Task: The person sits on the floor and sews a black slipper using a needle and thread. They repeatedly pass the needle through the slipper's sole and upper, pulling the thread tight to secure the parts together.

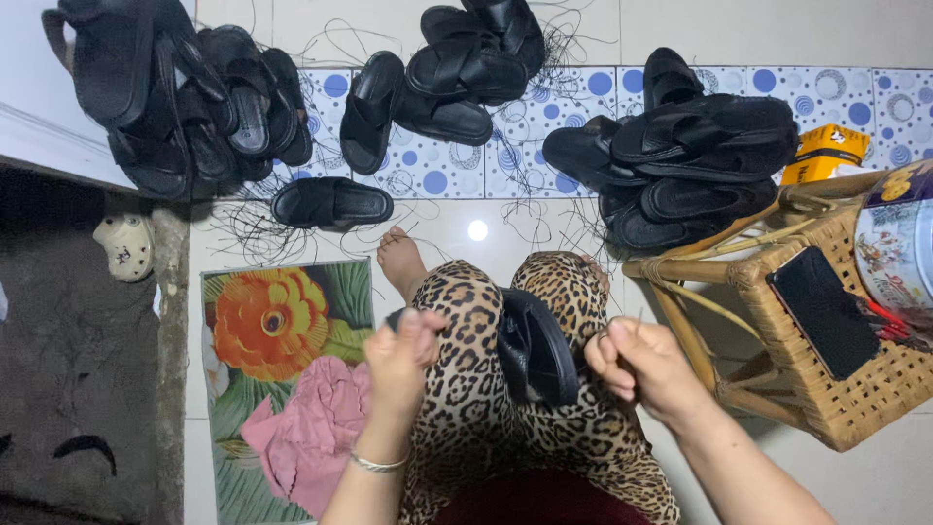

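Note:
A black sandal [536,352] rests on edge between my knees, on my leopard-print lap [466,408]. My left hand [403,355] is raised left of it, fingers pinched together near the sandal's left end. To the right of the sandal my right hand [641,365] is curled shut, fingers pinched as if on a thin thread too fine to make out. My bare foot [400,261] sticks out ahead on the tile.
Piles of black sandals lie ahead at left [185,97], centre [457,73] and right [690,146], with one single sandal [330,202] and loose black threads around. A wicker stool [826,340] holding a black phone [824,311] stands right. A floral mat [282,321] with pink cloth [311,433] lies left.

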